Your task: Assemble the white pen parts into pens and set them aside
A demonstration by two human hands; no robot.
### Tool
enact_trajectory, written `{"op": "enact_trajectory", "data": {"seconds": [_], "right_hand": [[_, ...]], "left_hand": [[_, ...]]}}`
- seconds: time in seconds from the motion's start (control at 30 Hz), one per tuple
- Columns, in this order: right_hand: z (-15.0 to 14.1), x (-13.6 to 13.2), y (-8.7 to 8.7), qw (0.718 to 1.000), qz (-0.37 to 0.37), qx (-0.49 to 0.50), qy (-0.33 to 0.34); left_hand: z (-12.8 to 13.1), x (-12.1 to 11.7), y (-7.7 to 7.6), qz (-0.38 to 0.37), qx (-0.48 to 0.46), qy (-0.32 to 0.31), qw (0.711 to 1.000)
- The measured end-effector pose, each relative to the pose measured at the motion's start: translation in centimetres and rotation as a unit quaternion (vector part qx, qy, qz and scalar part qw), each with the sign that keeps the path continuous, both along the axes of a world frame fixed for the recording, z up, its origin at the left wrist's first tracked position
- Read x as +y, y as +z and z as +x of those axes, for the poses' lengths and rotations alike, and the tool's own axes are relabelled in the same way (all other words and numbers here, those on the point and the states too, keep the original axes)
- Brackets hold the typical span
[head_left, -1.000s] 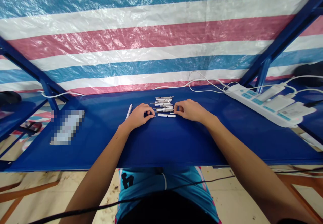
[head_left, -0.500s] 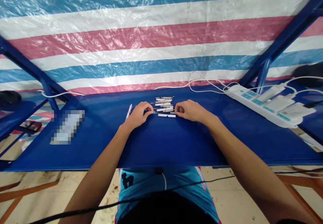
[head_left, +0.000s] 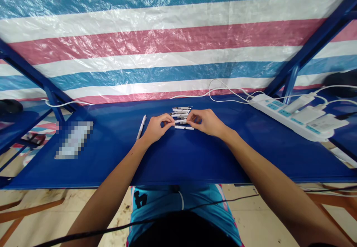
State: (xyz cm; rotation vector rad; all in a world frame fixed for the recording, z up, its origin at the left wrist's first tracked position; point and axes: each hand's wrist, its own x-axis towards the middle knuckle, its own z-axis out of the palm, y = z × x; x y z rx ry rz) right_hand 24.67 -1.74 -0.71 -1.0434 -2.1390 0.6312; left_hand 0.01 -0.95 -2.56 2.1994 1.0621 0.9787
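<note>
Several white pens (head_left: 181, 112) lie side by side in a tight row on the blue table top (head_left: 184, 158). Both my hands meet over the row. My left hand (head_left: 157, 129) pinches the left end of a white pen (head_left: 180, 121), and my right hand (head_left: 205, 122) pinches its right end. One more white pen (head_left: 184, 127) lies along the front of the row, just below my fingers. A single white pen (head_left: 141, 127) lies apart, to the left of my left hand and close to its wrist.
A white power strip (head_left: 287, 117) with white plug adapters and cables lies at the table's right. A blurred rectangular patch (head_left: 74, 140) covers something at the left. A striped tarp hangs behind blue metal struts. The table's front edge runs just above my lap.
My hands have moved toward each other, and their fingertips now meet over the middle of the pen row. The lone pen at the left shows more fully.
</note>
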Motion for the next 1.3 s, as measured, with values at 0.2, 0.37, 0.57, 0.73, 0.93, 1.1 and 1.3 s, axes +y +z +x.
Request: {"op": "enact_trajectory", "data": {"seconds": [0.2, 0.37, 0.57, 0.73, 0.93, 1.1, 1.3], "right_hand": [[-0.64, 0.08, -0.89, 0.999, 0.017, 0.031, 0.025], [-0.73, 0.08, -1.02, 0.999, 0.021, 0.035, 0.02], [-0.9, 0.07, -0.88, 0.999, 0.019, 0.041, 0.019], [-0.89, 0.08, -1.05, 0.999, 0.017, 0.029, 0.021], [-0.93, 0.03, -0.99, 0.999, 0.02, 0.035, 0.023], [-0.95, -0.08, -0.8, 0.999, 0.023, 0.033, 0.015], [-0.94, -0.12, -0.94, 0.999, 0.031, 0.033, 0.012]], "left_hand": [[0.02, -0.08, -0.19, 0.011, 0.017, -0.008, 1.0], [0.03, -0.12, -0.03, 0.014, 0.032, 0.002, 0.999], [0.26, -0.36, 0.33, 0.005, 0.036, -0.002, 0.999], [0.32, -0.53, 0.44, -0.004, 0.028, -0.014, 1.0], [0.44, -0.61, 0.44, -0.008, 0.031, -0.022, 0.999], [0.53, -0.7, 0.57, -0.007, 0.041, -0.018, 0.999], [0.55, -0.69, 0.39, -0.015, 0.033, -0.021, 0.999]]}}
